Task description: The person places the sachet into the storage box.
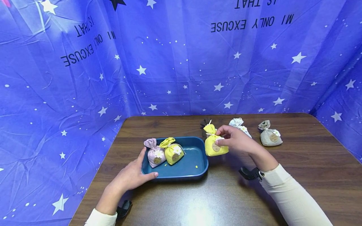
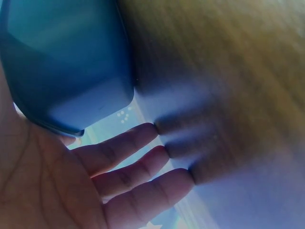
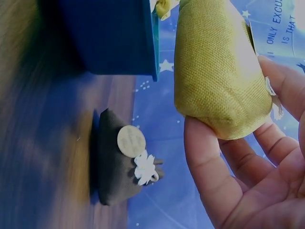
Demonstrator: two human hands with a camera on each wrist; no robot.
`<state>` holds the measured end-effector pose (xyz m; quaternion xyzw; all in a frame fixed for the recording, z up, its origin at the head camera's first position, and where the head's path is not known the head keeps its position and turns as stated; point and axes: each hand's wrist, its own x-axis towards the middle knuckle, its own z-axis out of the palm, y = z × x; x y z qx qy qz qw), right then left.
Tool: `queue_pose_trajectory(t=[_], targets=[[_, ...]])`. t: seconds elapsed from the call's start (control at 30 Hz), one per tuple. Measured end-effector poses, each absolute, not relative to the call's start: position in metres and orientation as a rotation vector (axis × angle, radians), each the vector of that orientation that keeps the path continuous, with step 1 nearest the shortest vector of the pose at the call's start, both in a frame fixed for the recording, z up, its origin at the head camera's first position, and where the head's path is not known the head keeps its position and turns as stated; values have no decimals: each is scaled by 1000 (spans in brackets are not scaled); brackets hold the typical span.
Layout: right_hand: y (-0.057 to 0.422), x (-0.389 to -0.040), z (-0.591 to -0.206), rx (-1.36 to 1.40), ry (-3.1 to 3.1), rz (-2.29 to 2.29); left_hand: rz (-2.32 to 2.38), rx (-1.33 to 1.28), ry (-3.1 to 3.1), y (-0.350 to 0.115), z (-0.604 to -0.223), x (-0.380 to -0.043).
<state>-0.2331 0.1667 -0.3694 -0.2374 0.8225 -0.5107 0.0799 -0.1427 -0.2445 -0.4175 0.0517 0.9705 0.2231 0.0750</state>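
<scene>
My right hand [image 1: 236, 139] pinches a yellow cloth sachet [image 1: 213, 150] between thumb and fingers, off the table beside the right end of a blue tray [image 1: 183, 178]. The sachet has a tied neck, a round tag and a white flower; its woven side [image 3: 219, 67] fills much of the right wrist view. A lilac sachet [image 1: 156, 154] and another yellow sachet [image 1: 172, 153] lean side by side in the tray's left half. My left hand [image 1: 130, 174] touches the tray's left corner, its fingers extended and its thumb along the front rim.
Behind the held sachet stands a dark brown sachet [image 3: 112, 167], mostly hidden in the head view. A pale grey-white sachet [image 1: 238, 125], partly behind my right hand, and a beige sachet [image 1: 271, 136] are farther right. A blue starry curtain [image 1: 181, 62] borders the wooden table [image 1: 316, 163].
</scene>
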Motion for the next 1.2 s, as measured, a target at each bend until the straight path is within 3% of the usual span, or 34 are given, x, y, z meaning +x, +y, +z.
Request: queue_pose_trajectory(t=[1.2], targets=[[99, -250, -371, -834, 2498, -1436, 646, 146, 2920, -243, -416, -142]])
